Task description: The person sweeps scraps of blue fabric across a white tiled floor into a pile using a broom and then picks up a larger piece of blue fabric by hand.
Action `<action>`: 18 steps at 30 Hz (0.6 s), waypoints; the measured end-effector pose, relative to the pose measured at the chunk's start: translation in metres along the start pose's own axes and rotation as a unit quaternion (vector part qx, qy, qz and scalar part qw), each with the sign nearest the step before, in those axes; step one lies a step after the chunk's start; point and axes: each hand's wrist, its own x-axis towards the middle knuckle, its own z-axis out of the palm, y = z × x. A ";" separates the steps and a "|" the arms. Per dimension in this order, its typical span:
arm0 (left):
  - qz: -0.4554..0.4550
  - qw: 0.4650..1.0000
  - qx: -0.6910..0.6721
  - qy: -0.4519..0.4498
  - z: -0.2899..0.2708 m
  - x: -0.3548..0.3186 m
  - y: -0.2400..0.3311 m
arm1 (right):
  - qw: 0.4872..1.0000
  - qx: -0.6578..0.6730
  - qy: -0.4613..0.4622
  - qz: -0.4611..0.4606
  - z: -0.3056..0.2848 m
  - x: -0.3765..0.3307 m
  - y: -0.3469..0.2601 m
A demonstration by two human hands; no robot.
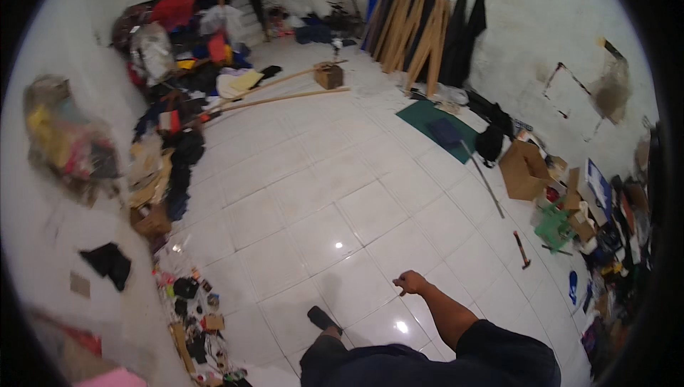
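My right hand [410, 283] hangs over the white tiled floor [320, 244], its bare forearm reaching out from a dark short sleeve. The fingers are loosely bent, a little apart, and nothing shows in them. It touches no object. Below and left of it, one of my feet in a dark shoe [324, 317] steps out on the tiles. My left hand is out of sight. Nearest to the right hand, off to the right, a hammer [522, 250] lies on the floor.
Along the right wall are a cardboard box [524, 170], a green plastic stool [553, 226], a green mat [420, 120] and a thin rod [484, 179]. Wooden planks [406, 24] lean at the back. Clothes and bags [178, 45] heap on the left; long sticks [285, 97] cross the floor.
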 end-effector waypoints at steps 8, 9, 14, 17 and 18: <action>-0.012 0.961 -0.246 0.123 -0.293 0.122 0.279 | 0.901 -0.240 -0.350 0.084 0.037 0.013 0.046; 0.024 0.955 -0.252 0.155 -0.323 0.139 0.319 | 0.902 -0.221 -0.344 0.138 0.043 0.012 0.047; 0.119 0.926 -0.270 0.236 -0.448 0.214 0.474 | 0.902 0.091 -0.157 0.391 0.014 0.123 -0.037; 0.070 0.936 -0.309 0.155 -0.505 0.276 0.478 | 0.955 -0.006 -0.054 0.291 -0.045 0.298 -0.082; -0.009 0.934 -0.318 0.161 -0.488 0.293 0.507 | 0.950 -0.047 -0.048 0.306 -0.084 0.357 -0.091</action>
